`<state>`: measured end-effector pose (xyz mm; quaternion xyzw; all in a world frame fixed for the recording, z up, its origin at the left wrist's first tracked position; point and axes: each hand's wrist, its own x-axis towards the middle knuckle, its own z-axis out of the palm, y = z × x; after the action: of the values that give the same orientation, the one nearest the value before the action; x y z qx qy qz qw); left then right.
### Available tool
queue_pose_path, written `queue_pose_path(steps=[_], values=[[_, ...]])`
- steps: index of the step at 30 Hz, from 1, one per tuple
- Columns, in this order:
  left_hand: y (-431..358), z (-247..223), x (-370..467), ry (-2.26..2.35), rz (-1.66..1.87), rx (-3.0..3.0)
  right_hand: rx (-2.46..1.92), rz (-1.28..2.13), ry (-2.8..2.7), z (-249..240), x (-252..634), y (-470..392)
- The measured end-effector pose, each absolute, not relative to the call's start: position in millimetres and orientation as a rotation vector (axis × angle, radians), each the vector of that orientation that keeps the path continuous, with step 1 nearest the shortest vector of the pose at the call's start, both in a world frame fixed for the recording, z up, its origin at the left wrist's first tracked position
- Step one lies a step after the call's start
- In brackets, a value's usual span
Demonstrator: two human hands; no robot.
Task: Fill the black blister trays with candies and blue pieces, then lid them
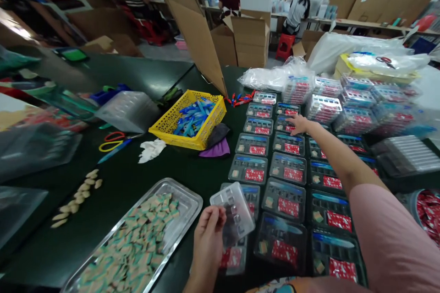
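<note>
My left hand (209,231) is closed on the edge of a clear plastic tray (240,213), lifted and tilted above the near end of the filled trays. Farther off, my right hand (298,124) reaches over a compartment tray (282,124) near the far end of its column, fingers stretched and thumb apart. Whether its fingertips touch anything is too small to see. Columns of similar trays, such as this one (288,168), hold a blue pen-like item, a red patterned packet and a small tan-green block. Left of my left hand lies a metal tray (197,199) of such blocks.
A yellow basket (161,135) holds blue items. Scissors (112,142), a white crumpled tissue (151,150) and pale pieces (80,197) lie to the left. Stacked filled trays (355,121) and a container of red packets (429,215) stand right. People sit behind upright cardboard (195,18).
</note>
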<state>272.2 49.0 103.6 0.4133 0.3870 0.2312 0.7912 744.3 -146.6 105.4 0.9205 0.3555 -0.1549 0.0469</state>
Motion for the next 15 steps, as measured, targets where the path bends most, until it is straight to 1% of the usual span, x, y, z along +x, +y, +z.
queue_pose_path(steps=[3, 8, 15], values=[[50.9, 100.6, 276.3, 0.839, 0.509, 0.899, 2.741, -0.549, 1.134, 102.5, 754.1, -145.1], [53.0, 97.3, 280.2, 0.830, 0.506, 0.925, 2.763, -0.618, 1.184, 94.3, 765.9, -151.5], [55.8, 96.6, 279.2, 0.833, 0.512, 0.919, 2.877, -0.534, 1.243, 70.7, 761.6, -165.1]])
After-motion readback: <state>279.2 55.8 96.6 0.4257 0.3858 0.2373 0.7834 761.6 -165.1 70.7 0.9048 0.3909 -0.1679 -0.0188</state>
